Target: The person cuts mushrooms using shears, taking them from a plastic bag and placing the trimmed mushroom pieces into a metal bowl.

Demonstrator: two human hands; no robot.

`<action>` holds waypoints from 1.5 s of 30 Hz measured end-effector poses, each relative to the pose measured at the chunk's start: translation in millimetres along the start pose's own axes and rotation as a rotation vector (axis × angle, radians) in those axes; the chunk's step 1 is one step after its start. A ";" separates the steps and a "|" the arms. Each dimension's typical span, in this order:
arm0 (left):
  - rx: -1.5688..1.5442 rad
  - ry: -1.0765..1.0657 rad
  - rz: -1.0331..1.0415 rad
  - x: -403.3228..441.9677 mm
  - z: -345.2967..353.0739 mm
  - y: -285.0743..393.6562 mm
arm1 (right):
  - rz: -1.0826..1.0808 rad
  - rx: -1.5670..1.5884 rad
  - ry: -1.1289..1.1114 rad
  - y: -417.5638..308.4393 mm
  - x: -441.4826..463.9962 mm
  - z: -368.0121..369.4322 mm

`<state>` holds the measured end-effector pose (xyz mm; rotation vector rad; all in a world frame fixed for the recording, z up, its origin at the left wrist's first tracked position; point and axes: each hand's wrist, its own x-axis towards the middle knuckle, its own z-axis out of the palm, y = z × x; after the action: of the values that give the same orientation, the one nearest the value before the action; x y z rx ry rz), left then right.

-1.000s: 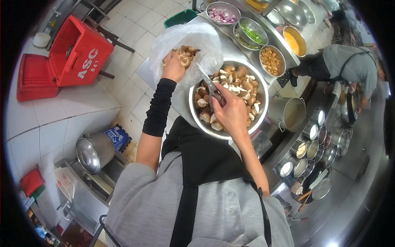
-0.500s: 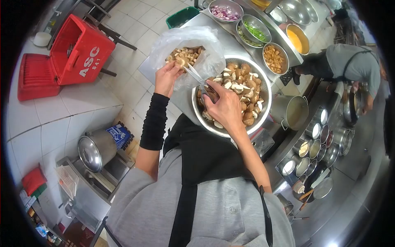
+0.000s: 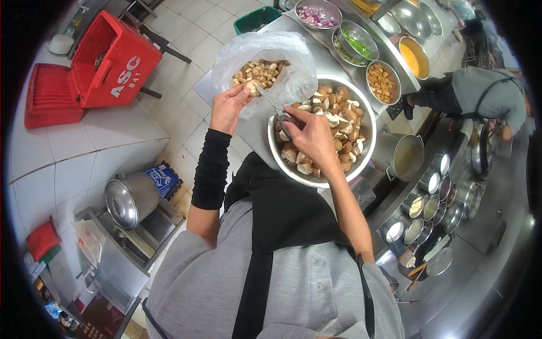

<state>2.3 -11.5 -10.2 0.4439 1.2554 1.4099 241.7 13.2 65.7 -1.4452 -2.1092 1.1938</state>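
My left hand (image 3: 226, 111) pinches a brown mushroom (image 3: 252, 88) above the mouth of a clear plastic bag (image 3: 302, 59). Inside the bag lie many small mushroom pieces (image 3: 265, 70). Scissors (image 3: 272, 103) are gripped in my right hand (image 3: 312, 134), their blades reaching toward the mushroom; whether the tips touch it I cannot tell. Under my right hand stands a metal colander (image 3: 370, 141) full of brown mushrooms (image 3: 350, 121), some showing white cut faces. My right forearm passes over its near rim.
Bowls of chopped purple onion (image 3: 317, 17), cut greens (image 3: 357, 44), browned cubes (image 3: 383, 82) and orange liquid (image 3: 415, 57) line the table's far side. A red cooler (image 3: 121, 62) is at left. At right, a co-worker (image 3: 485, 93) bends by the stove, near a large pot (image 3: 402, 153).
The view has shifted slightly, and more of the pieces in the bag show. My right hand and the scissors have tilted a little; both hands keep their holds.
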 end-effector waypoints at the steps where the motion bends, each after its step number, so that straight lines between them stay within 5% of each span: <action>1: -0.011 0.025 -0.014 -0.4 -0.1 0.3 | 0.006 0.058 0.019 1.9 -2.2 0.1; 6: -0.051 0.101 0.032 -4.1 11.8 8.0 | 0.120 0.244 0.020 -0.4 -26.1 -9.5; 16: 0.248 -0.353 -0.170 -45.9 66.4 -13.5 | 0.177 0.589 0.064 61.0 -93.3 -15.9; 27: 0.395 -0.505 -0.436 -55.4 92.9 -30.3 | 0.384 0.739 0.110 88.5 -158.0 -14.1; 30: 0.595 -0.522 -0.295 -60.4 91.3 -44.4 | 0.415 0.739 0.117 93.0 -168.1 -12.5; 34: 0.943 -0.412 0.199 -74.8 87.8 -63.3 | 0.347 0.827 0.188 99.1 -183.1 -21.1; 39: 1.129 -0.428 0.547 -97.6 100.5 -58.0 | 0.289 0.852 0.372 116.0 -192.4 -31.4; 45: 1.149 -0.271 0.714 -80.3 81.6 -11.6 | 0.242 0.776 0.437 114.2 -191.7 -41.6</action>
<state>98.7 -49.8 39.5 1.9402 1.6634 0.9531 423.0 -120.5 37.8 -1.4103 -1.0236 1.3969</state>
